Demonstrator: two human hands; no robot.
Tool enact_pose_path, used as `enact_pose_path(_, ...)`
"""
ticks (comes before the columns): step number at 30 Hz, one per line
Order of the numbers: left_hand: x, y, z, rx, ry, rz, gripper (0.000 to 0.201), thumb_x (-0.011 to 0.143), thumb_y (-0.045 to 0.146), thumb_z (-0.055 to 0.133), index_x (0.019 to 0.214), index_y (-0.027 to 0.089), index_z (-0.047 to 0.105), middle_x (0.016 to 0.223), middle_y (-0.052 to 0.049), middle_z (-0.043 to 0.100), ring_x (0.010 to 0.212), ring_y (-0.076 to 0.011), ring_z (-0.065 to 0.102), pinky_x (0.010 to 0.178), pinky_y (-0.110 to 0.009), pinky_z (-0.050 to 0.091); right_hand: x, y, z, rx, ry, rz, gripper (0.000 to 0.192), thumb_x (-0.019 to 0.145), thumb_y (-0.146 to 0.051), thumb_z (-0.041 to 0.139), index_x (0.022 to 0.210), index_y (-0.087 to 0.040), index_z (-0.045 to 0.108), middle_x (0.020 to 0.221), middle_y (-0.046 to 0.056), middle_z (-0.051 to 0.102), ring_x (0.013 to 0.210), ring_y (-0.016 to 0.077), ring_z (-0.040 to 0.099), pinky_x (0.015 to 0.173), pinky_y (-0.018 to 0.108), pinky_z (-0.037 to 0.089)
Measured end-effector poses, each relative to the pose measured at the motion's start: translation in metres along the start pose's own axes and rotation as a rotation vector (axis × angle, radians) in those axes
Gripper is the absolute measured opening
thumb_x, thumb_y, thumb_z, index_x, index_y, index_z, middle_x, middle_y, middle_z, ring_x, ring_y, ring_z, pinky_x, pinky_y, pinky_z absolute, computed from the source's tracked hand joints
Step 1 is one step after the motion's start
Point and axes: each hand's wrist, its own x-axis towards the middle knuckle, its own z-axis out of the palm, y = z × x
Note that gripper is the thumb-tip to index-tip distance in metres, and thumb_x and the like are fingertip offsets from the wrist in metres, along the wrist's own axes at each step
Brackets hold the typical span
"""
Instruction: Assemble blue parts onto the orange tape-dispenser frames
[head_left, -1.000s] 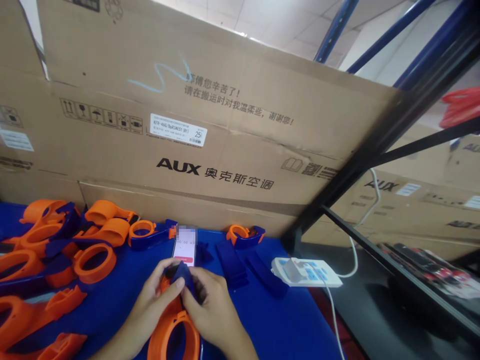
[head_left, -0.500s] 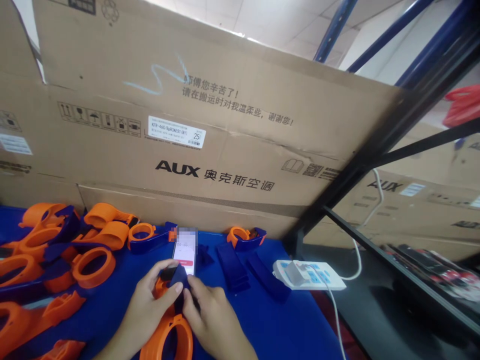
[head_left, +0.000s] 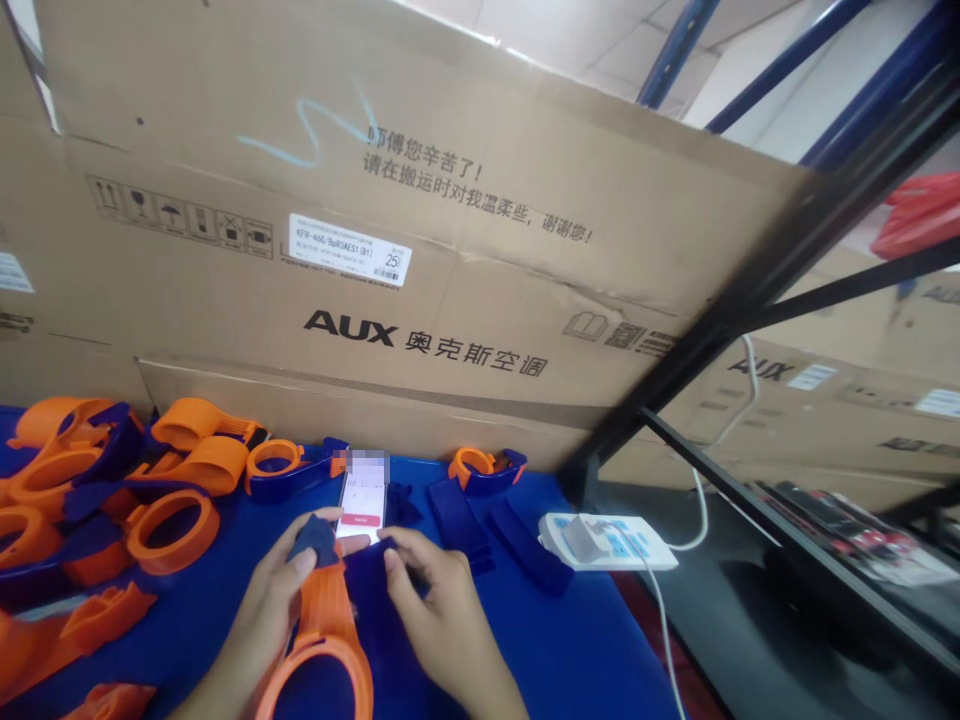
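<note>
An orange tape dispenser [head_left: 324,610] with a large round ring at its lower end is in my left hand [head_left: 274,600]. My left thumb presses on a dark blue piece [head_left: 315,540] at its top end. To the right, my right hand [head_left: 439,595] has thumb and index finger closed at the edge of a dark blue strip [head_left: 371,585], which is hard to tell from the blue tabletop. Just beyond my hands lies a phone [head_left: 362,505] with a lit screen showing a red button.
Several orange and blue dispensers [head_left: 172,530] are heaped at the left. Loose dark blue strips [head_left: 457,520] and another dispenser [head_left: 484,468] lie beyond my right hand. A white power strip [head_left: 607,540] sits on the right edge. Cardboard boxes [head_left: 450,300] stand behind; a black rack post [head_left: 697,340] slants at right.
My hands have moved apart. My left hand has shifted left with the dispenser, which now shows more of its body, and my right hand has moved slightly right. The view has shifted slightly.
</note>
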Motion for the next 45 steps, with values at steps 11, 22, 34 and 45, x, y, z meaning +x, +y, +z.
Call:
enact_pose_path(11,-0.01,0.006,0.018,-0.022,0.022,-0.043,0.076,0.077,0.054,0.074,0.142,0.024,0.05,0.1,-0.013,0.08,0.048,-0.025,0.07,0.047,-0.037,0.056,0.01,0.086,-0.055,-0.362,0.48,0.25,0.053,0.091,-0.026,0.049,0.14,-0.01,0.061,0.086,0.009,0.076,0.068,0.0241,0.069,0.071,0.036,0.056)
enact_pose_path(22,-0.019,-0.002,0.025,0.094,-0.078,-0.032,0.056,0.078,0.048,0.078,0.127,0.027,0.059,0.096,-0.007,0.076,0.054,-0.0185,0.068,0.047,-0.028,0.05,0.019,0.105,-0.039,-0.433,0.493,0.037,0.033,0.093,-0.018,0.047,0.114,-0.016,0.072,0.104,0.013,0.071,0.096,0.0251,0.069,0.088,0.038,0.055)
enact_pose_path(34,-0.008,-0.009,0.011,-0.075,-0.159,-0.13,0.054,0.087,0.05,0.06,0.135,0.024,0.057,0.072,-0.004,0.072,0.057,-0.0233,0.067,0.057,-0.034,0.053,0.016,0.069,-0.029,-0.332,0.479,-0.085,0.027,0.103,-0.03,0.048,0.112,-0.022,0.072,0.109,0.011,0.07,0.107,0.0262,0.062,0.095,0.042,0.05)
enact_pose_path(45,-0.015,-0.004,0.02,0.013,-0.07,-0.117,0.048,0.088,0.044,0.069,0.132,0.028,0.06,0.058,0.004,0.061,0.052,-0.0165,0.057,0.056,-0.027,0.051,0.007,0.068,-0.012,-0.753,0.091,0.086,0.029,0.098,-0.03,0.056,0.121,-0.029,0.073,0.136,0.011,0.066,0.123,0.034,0.054,0.098,0.051,0.038)
